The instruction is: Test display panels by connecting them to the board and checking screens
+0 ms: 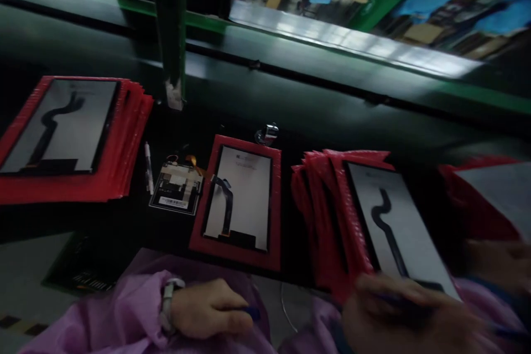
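My left hand [209, 310], with a watch at the wrist, is closed near the lap, a small blue object [252, 313] between its thumb and fingers. My right hand [394, 315] is blurred at the lower edge of a white display panel [400, 215]; its curled fingers hold something dark I cannot make out. That panel lies on a stack of red bubble-wrap sleeves [323, 204]. Between the hands and further back, another panel [249, 193] with a dark bent flex cable [227, 204] lies on a red sleeve [203, 235].
At the left, a panel [89, 121] tops a red stack [120, 171]. A pen [149, 168] and small circuit assembly [176, 188] lie beside it. A shiny metal piece [270, 133] sits behind the middle panel. Another person's blurred hand [498, 265] is at right. A green post [172, 27] stands behind.
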A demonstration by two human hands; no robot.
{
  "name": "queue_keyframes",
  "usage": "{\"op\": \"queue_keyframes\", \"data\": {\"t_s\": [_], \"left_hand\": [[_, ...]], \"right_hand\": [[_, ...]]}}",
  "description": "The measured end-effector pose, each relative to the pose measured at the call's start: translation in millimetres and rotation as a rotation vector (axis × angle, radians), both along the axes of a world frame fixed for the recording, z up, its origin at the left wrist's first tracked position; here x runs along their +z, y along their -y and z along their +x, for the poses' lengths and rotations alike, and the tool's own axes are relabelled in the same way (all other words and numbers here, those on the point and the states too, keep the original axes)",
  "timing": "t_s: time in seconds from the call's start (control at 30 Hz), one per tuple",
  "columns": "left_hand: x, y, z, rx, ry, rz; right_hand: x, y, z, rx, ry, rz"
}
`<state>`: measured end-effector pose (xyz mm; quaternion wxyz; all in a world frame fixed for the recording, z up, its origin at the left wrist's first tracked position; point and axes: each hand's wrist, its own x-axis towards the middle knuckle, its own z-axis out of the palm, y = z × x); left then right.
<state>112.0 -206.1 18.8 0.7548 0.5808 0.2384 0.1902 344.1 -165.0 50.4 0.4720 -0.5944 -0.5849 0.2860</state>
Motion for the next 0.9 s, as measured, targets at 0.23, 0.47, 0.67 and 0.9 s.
{"op": "queue_keyframes", "data": {"t_s": [0.23, 0.47, 0.67, 0.9], "left_hand": [[4.9, -33.5, -32.9, 0.393, -0.396, 0.866], [-13.6, -40.5, -37.1, 0.477, -0.554, 1.132], [-9.4, -43.8, -36.0, 0.462, -0.525, 1.147], [-8.8, -44.6, -36.6, 0.452, -0.528, 1.139]], "right_hand": [[-19.0, -21.0, -62.0, -0.112, -0.285, 0.067], [-54.7, -31.9, -89.1, 0.085, -0.195, -0.095], [-57.1, -31.6, -89.2, 0.112, -0.068, -0.083], [-57.1, -34.9, -89.9, 0.164, -0.059, -0.059]]}}
